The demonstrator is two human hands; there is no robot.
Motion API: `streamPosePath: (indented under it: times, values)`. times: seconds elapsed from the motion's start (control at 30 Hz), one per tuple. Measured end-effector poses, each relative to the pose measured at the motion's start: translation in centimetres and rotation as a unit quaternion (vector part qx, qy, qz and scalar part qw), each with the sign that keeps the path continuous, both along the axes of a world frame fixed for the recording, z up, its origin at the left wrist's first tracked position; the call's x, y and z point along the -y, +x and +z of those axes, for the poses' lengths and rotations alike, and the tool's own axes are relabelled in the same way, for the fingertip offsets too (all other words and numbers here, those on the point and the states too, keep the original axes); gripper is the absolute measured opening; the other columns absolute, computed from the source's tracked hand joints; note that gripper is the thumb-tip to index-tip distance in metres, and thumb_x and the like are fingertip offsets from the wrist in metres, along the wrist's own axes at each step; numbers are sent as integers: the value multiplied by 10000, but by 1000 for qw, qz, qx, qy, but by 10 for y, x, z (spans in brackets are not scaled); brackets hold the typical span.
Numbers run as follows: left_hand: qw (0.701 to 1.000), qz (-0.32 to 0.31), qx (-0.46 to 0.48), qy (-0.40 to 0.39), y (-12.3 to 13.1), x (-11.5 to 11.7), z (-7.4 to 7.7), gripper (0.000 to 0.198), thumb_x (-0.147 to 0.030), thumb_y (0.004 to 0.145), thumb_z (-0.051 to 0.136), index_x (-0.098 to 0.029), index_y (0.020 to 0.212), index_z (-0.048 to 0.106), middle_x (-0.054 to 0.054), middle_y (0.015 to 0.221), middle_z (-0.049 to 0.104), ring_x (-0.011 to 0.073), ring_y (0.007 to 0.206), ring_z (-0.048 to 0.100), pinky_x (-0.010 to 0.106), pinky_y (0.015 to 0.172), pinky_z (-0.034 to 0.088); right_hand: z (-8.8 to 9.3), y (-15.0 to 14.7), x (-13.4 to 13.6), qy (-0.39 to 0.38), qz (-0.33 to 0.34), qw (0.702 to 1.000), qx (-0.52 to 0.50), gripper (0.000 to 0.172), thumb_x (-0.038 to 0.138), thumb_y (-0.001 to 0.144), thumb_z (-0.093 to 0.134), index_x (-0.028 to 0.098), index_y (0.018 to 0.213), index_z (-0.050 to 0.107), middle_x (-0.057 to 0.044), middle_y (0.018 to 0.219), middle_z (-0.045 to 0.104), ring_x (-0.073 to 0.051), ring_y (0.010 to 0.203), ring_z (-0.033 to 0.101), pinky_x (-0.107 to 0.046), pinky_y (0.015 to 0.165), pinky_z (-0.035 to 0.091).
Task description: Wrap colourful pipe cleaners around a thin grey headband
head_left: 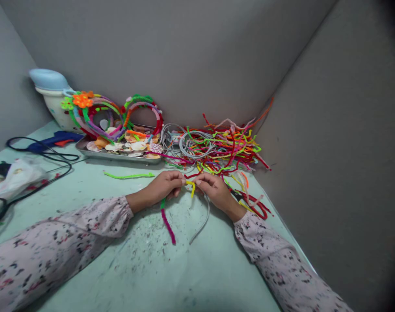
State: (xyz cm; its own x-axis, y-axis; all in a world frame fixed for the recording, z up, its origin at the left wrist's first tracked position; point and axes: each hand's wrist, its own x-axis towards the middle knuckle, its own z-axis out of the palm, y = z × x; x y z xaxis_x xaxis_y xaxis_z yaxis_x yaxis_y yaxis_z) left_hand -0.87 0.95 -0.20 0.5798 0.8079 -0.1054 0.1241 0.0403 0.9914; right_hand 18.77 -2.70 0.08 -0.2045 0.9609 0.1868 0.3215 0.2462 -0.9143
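My left hand (163, 186) and my right hand (215, 190) meet over the pale green table (145, 268), both pinched on a yellow pipe cleaner (191, 186) stretched between them. A grey metal headband (202, 223) curves out below my right hand, held at the same spot. From under my left hand hang a green and a magenta pipe cleaner (168, 225). Both wrists are in speckled light sleeves.
A tangled heap of coloured pipe cleaners and bare grey headbands (217, 149) fills the far right corner. A metal tray (119, 155) holds shells and finished wrapped headbands (96, 115). A loose green pipe cleaner (128, 175), a blue glue gun (54, 139), black cables and a plastic bag lie left.
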Motion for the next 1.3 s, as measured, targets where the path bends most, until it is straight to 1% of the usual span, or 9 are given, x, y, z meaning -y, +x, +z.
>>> streamPosePath:
  times: [0.13,0.37,0.53,0.73,0.83,1.0,1.07,1.17,1.3]
  values:
    - [1000,-8,-9,8,0,1,1,187,-344,807,529,-163,763,538,-50,494,508,49,352,373,159,355,273,7,-3,-1,-68,10,997,-47,167,314,804,580,163,737,603,24,609,561,-106,555,486,-238,556,390]
    - [999,-18,-28,23,0,2,1,199,-360,813,522,-166,770,537,-61,491,499,48,341,359,167,349,253,8,-5,-2,-156,13,984,-83,164,312,766,616,161,717,577,36,573,552,-97,521,484,-232,527,373]
    - [999,-24,-29,24,0,2,1,198,-358,820,517,-168,763,524,-61,495,501,49,344,363,168,351,258,7,-4,-4,-172,22,980,-95,174,312,742,647,146,734,593,40,575,545,-84,516,477,-224,524,371]
    - [999,-24,-26,17,0,1,-1,194,-352,826,512,-169,763,522,-59,501,504,49,344,374,168,349,264,6,-2,-5,-187,24,979,-80,253,341,731,666,137,881,654,32,611,561,-88,534,487,-223,518,380]
    - [999,-21,-23,8,0,1,-1,193,-352,823,518,-169,762,523,-59,498,504,50,344,374,168,349,261,6,-1,-6,-153,28,987,-34,239,347,756,639,139,869,672,24,629,569,-94,547,493,-234,539,400]
    - [1000,-23,-11,8,0,0,0,195,-346,825,518,-169,742,518,-57,497,505,47,352,360,168,354,251,11,-1,-2,-42,26,994,94,207,306,845,547,160,895,685,6,698,616,-102,597,512,-228,572,398]
    - [1000,-25,-7,9,0,0,-1,196,-344,825,515,-169,737,515,-55,500,506,51,357,363,172,357,259,14,-1,0,15,27,989,145,187,262,863,529,174,911,687,-5,760,652,-112,655,545,-231,617,405]
    - [1000,-28,-6,7,0,-1,-1,191,-341,825,511,-170,740,514,-55,501,508,55,356,364,177,357,269,16,-2,1,93,32,972,213,181,220,880,516,185,941,683,-28,859,680,-134,760,580,-246,696,418]
    - [1000,-29,-8,9,0,-1,-2,192,-342,820,511,-169,738,515,-54,501,509,56,356,366,178,358,274,14,-1,2,153,33,947,279,176,208,894,507,172,965,665,-53,904,677,-148,802,588,-259,730,426]
